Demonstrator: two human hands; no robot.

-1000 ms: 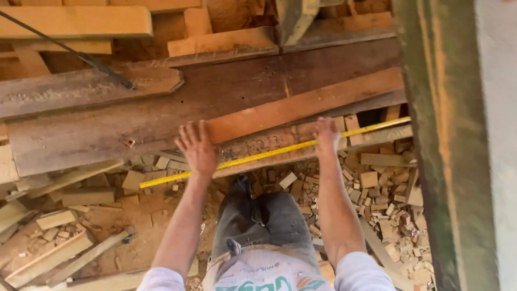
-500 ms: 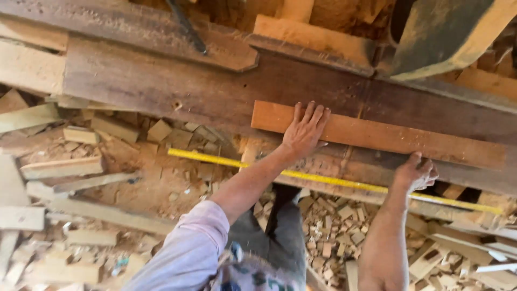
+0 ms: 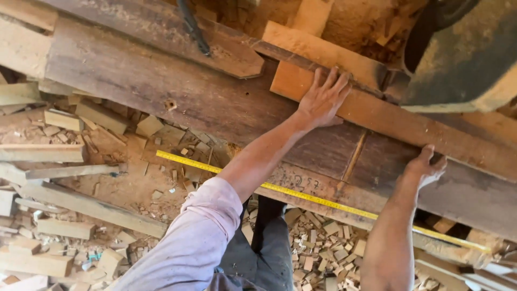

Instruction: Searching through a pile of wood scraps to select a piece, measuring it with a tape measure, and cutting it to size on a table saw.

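The left hand lies flat and open on the light wood plank. The right hand curls its grip around the plank's near edge. The plank rests on a wide dark board, far from the yellow tape measure. It looks like sliding it into place; next, both hands must push together.

Sawdust-covered dirt floor at lower left, strewn with wood offcuts and pale planks. Warm daylight throughout. Dark machine housing at upper right.
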